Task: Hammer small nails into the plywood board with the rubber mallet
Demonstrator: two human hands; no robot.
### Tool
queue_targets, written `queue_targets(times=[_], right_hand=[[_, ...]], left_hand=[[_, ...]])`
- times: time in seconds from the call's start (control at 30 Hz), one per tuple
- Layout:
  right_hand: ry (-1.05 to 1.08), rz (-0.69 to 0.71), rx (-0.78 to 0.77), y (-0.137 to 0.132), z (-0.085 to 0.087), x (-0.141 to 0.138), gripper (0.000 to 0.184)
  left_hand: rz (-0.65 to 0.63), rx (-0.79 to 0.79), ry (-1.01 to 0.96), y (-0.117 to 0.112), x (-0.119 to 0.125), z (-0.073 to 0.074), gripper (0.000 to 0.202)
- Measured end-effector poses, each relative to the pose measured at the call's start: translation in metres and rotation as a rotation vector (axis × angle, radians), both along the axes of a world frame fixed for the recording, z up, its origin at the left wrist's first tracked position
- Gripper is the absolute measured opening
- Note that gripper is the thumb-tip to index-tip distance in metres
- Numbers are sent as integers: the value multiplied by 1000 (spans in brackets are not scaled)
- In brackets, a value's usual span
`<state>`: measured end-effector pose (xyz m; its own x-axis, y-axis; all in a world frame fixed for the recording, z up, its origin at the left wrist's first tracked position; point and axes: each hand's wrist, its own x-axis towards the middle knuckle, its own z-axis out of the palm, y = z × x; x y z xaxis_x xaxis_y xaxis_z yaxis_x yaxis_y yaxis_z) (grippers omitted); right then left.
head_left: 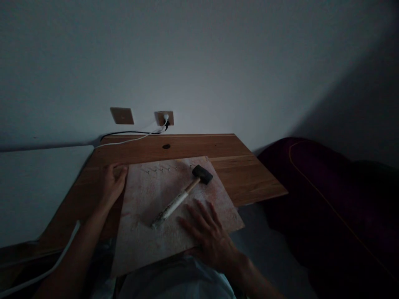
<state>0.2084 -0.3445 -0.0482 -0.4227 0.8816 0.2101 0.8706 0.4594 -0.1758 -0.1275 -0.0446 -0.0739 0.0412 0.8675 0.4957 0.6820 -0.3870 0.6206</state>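
Note:
A pale, stained square board (140, 245) lies tilted on the wooden table, its near edge jutting out over my lap. Across it rests a mallet (174, 202) with a black head and a partly white handle. Several small nails (162, 170) stand in a row near the board's far edge. My left hand (112, 185) is at the far left corner, thumb and forefinger curled together against the board's edge. Spread over the near right part, my right hand (208, 236) presses flat on the board below the mallet, its thumb by the near edge.
The wooden table (249, 178) stands against a grey wall. A white panel (40, 187) is on the left. White and black cables run along the back to a wall socket (165, 118), beside a blank plate (121, 116). Dark purple fabric (299, 187) bulges at the right.

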Motion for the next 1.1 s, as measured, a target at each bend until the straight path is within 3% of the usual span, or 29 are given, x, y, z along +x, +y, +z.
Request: queue_targets(times=[0.07, 0.27, 0.57, 0.73, 0.83, 0.9, 1.0, 1.1], right_hand=[[-21, -36, 8, 3, 0, 17, 90], [-122, -175, 10, 11, -2, 96, 76], [-228, -377, -260, -1, 8, 255, 69], [-200, -438, -285, -3, 24, 305, 66], [-81, -439, -279, 5, 53, 297, 70], [43, -443, -149, 16, 72, 266, 66], [243, -377, 6, 43, 83, 188, 37], [318, -197, -59, 78, 67, 98, 32]], left_hand=[[66, 39, -47, -6, 5, 5, 30], [19, 89, -21, -20, 17, 18, 20], [5, 76, 16, -21, 18, 16, 21], [-3, 45, 73, -21, 21, 11, 21], [-23, 18, 119, -20, 22, 6, 22], [-31, 7, 138, -20, 22, 4, 21], [-56, 25, 193, -22, 26, 5, 17], [-145, 57, 302, -29, 43, 11, 19]])
